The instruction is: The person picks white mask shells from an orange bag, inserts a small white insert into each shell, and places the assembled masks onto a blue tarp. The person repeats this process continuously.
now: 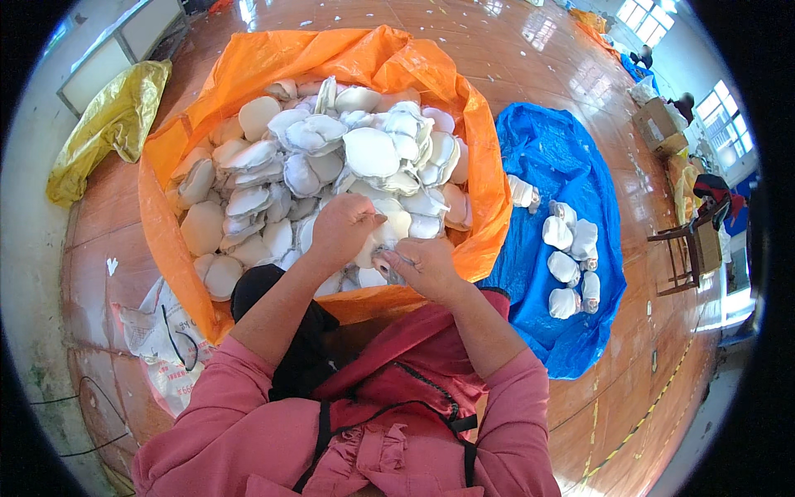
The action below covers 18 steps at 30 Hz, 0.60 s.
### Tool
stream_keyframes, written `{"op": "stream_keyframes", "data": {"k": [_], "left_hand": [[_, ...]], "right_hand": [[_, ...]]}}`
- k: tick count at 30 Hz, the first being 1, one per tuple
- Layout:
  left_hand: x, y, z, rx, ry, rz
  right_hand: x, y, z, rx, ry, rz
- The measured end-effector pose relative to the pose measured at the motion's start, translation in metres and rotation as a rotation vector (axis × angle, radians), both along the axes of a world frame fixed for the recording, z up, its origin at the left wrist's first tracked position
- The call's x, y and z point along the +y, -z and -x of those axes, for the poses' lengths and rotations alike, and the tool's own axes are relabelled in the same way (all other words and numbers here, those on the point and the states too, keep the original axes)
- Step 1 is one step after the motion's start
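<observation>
My left hand [344, 229] is closed in a pinch above the near part of a heap of white rounded pads [372, 152]. What its fingertips hold, if anything, is too small to make out. Just to the right and nearer to me, my right hand [424, 268] has its thumb and fingers pressed together on the edge of a white pad [364, 252]. A small dark detail shows by that thumb, too blurred to name. The pads, many in joined or stacked pieces with greyish edges, fill a large orange plastic sheet [468, 99] with raised, folded sides.
Right of the orange sheet, a blue plastic sheet [530, 137] carries several white bundles [585, 240]. A yellow sack [108, 132] lies at the left wall, with a printed white sack [170, 344] near my left side. Far right stand a chair [681, 248] and cardboard boxes [658, 128].
</observation>
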<state>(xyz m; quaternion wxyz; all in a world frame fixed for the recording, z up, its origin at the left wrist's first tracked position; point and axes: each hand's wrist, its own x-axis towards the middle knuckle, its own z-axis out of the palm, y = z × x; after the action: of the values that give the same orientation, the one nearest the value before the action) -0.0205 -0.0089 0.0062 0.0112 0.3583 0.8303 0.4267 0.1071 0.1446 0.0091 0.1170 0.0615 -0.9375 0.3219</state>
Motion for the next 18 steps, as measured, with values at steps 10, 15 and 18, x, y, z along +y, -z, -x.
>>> {"op": "stream_keyframes", "data": {"k": [10, 15, 18], "left_hand": [[0.002, 0.008, -0.01, -0.133, -0.052, -0.148], [0.005, 0.004, -0.004, -0.295, -0.218, -0.112], [0.007, 0.004, -0.002, -0.357, -0.263, -0.188]], "right_hand": [[0.009, 0.009, -0.011, 0.292, 0.051, 0.241], [0.019, 0.021, 0.003, 0.115, 0.39, 0.53], [0.025, 0.033, 0.007, 0.128, 0.335, 0.768]]}}
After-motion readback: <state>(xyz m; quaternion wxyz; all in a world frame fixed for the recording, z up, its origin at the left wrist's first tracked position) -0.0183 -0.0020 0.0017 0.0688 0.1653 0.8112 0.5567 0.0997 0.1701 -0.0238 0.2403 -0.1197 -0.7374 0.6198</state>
